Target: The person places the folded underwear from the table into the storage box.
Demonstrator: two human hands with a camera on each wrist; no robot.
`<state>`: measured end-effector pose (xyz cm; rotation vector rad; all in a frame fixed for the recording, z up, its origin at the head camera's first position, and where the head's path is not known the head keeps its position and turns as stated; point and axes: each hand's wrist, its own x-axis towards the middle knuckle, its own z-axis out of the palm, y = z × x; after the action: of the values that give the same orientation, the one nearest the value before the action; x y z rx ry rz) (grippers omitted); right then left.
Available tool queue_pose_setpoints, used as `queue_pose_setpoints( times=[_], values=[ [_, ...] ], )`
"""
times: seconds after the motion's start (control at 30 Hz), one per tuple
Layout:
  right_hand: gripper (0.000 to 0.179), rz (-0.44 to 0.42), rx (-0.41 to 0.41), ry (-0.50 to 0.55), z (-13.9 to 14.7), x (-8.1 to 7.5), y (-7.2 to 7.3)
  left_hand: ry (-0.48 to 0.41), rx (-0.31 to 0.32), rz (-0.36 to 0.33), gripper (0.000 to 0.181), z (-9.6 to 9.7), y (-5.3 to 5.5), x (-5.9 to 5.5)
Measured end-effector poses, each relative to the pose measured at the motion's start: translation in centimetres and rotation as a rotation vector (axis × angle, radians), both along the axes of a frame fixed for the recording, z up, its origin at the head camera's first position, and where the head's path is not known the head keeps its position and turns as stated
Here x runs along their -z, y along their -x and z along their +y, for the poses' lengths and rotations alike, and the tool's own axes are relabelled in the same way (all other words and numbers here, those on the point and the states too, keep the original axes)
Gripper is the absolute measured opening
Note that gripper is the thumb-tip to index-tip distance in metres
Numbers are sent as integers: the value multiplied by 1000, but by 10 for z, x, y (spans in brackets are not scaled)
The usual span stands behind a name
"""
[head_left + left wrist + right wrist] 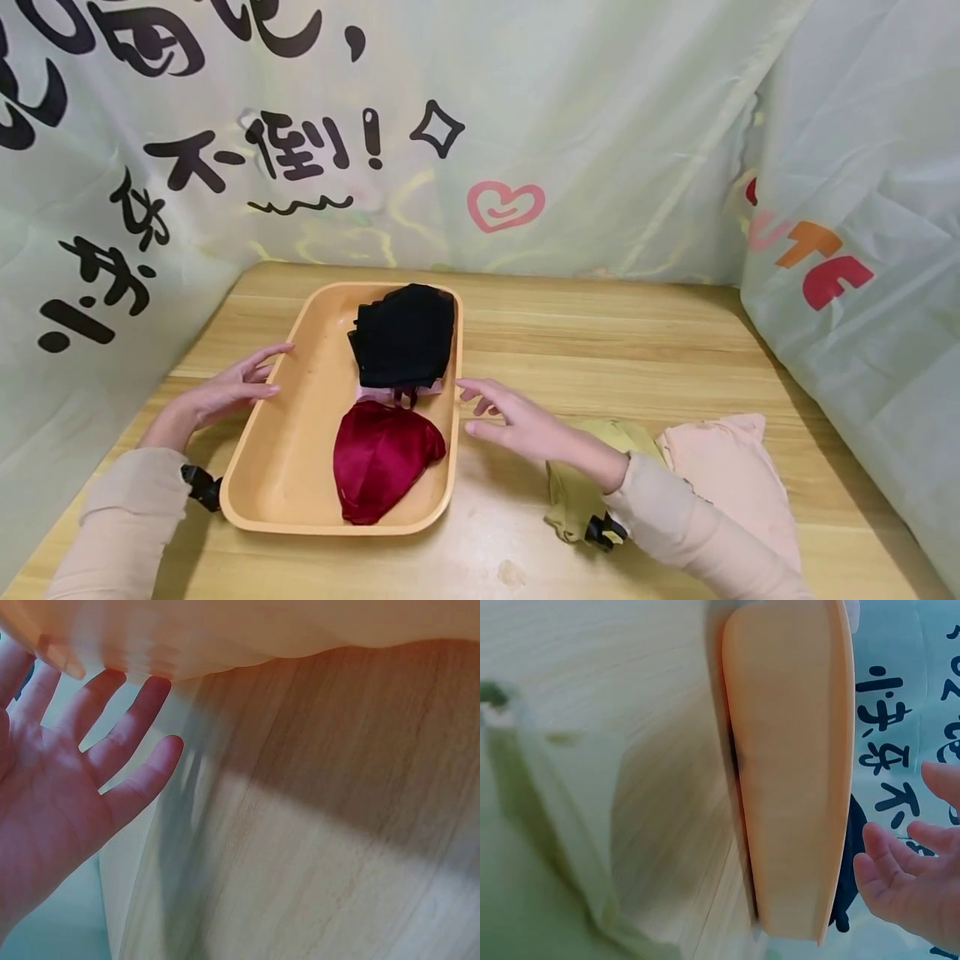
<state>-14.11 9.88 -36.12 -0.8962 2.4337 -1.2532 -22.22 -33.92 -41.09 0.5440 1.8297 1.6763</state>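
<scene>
An orange tray [300, 450] stands on the wooden table, its long side running away from me. At its far right lies a folded black garment [405, 337], partly over a lilac piece of cloth [373, 393]. Nearer me in the tray sits a cup-shaped dark red satin garment, like a folded bra [382, 462]. My left hand [228, 392] is at the tray's left side; the left wrist view shows its fingers spread, the tips touching the outer wall. Beside the right rim, my right hand [517, 421] holds nothing, its fingers loosely bent.
Under and beside my right forearm lie an olive-green cloth item [570, 492] and a pale pink cloth item [731, 471]. Fabric curtains [615, 150] printed with lettering enclose the table [600, 333] at the back and both sides.
</scene>
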Motion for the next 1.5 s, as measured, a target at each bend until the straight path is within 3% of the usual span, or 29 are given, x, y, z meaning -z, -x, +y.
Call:
queue_pose_setpoints(
  times=[0.17,0.33,0.47,1.03,1.5],
  values=[
    [54,22,15,-12,8,0,-1,-5,6,2,59,-2,0,0],
    [54,62,47,-37,18,1,-3,50,-21,19,60,0,-1,1],
    [56,38,83,-48,26,0,-4,70,-38,24,59,2,-1,0],
    [55,18,196,-72,55,8,-8,-6,-7,-15,58,1,1,-1],
    [54,1,261,-75,79,20,-11,45,-34,0,59,2,0,-4]
  ],
)
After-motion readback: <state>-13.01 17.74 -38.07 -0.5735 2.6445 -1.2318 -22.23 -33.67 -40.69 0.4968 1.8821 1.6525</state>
